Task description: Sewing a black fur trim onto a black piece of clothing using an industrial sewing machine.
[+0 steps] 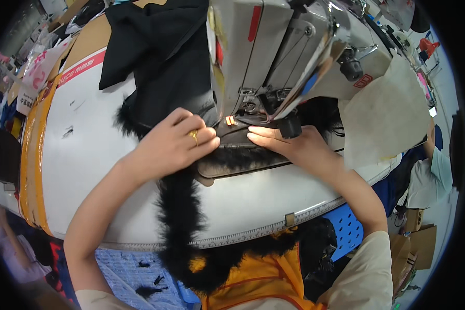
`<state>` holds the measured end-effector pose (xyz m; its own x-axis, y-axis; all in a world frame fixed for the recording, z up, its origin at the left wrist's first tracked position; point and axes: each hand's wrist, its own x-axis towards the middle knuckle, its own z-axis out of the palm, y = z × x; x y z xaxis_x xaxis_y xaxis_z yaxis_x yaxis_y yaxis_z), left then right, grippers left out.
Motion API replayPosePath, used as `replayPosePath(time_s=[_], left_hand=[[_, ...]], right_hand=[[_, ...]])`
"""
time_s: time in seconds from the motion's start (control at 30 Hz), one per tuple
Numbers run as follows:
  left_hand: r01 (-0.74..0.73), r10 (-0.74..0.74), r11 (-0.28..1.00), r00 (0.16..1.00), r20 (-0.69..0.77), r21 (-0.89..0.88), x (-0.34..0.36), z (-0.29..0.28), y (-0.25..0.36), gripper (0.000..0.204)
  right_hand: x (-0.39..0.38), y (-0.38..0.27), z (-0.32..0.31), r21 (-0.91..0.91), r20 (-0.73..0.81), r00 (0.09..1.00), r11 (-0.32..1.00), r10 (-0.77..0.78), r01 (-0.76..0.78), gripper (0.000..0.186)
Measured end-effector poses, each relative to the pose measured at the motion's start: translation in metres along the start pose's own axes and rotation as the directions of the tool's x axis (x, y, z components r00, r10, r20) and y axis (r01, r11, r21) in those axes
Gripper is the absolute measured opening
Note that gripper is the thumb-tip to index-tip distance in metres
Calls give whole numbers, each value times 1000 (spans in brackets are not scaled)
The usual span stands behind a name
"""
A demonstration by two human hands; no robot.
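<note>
A sewing machine [253,46] stands at the top middle, its lamp lighting the dark fabric [236,135] under the needle area. My left hand [183,138], with a yellow ring, presses this fabric left of the presser foot, its fingers bent together on the cloth edge. From the right, my right hand [299,147] holds the same fabric, fingertips close to the foot and partly behind a black knob. A black fluffy fur trim [180,217] runs from under my left hand over the table's front edge. Black cloth [157,46] extends behind my left hand.
The white table [88,155] has a measuring tape [243,236] along its front edge and orange tape on its left edge. A beige sheet [387,113] hangs at the machine's right. Blue baskets [346,230] sit below. Other people are at both sides.
</note>
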<state>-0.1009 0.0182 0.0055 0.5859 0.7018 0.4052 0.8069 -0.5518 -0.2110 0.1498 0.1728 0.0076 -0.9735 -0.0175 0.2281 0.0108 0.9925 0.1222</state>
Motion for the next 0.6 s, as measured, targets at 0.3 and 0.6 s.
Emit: replayPosePath(time_s=[0.3, 0.6], left_hand=[[138, -124, 987, 979, 165, -79, -2, -4, -23, 35], [181, -128, 970, 947, 294, -163, 7, -15, -6, 39]], right_hand=[[14, 35, 40, -29, -169, 984, 998, -64, 60, 13], [15, 34, 20, 153, -285, 955, 979, -88, 136, 12]])
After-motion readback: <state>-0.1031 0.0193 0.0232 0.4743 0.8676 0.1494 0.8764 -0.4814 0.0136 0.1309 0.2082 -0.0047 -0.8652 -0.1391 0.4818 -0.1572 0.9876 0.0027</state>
